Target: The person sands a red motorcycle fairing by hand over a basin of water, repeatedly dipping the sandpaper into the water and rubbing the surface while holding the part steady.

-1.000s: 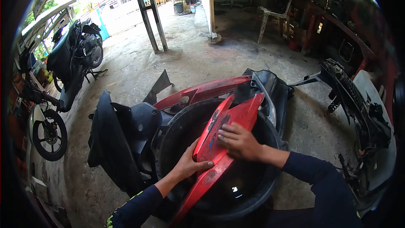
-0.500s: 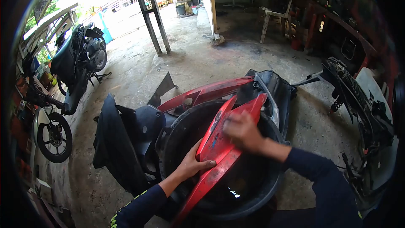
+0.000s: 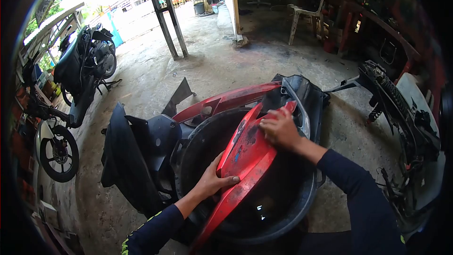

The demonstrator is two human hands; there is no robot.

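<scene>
Around and beyond the left grip [image 3: 210,182] and the right grip [image 3: 283,130], a worn concrete floor [image 3: 207,61] is spread. Well to the left of the left grip, a dark motorcycle [image 3: 80,66] is parked; well to the right of the right grip, a stripped vehicle section [image 3: 384,99] with a coil spring is seen. Below both grips, a black tub [image 3: 309,200] is placed, bright glints shown on its dark inside. To the left of the left grip, beside the tub, black plastic panels [image 3: 127,160] are set. Between and under the grips, over the tub's mouth, a scuffed red panel [image 3: 247,160] is held aslant; whether it is also propped on the rim cannot be told. Beyond the grips, a second red panel [image 3: 224,99] is laid behind the tub. The red panel's edge is clamped in the left grip, the thumb pressed on its face. The right grip is laid on its upper part, fingers bent; whether anything is pinched there cannot be told. Between the grips, a small blue mark [image 3: 237,153] is shown on the face.
</scene>
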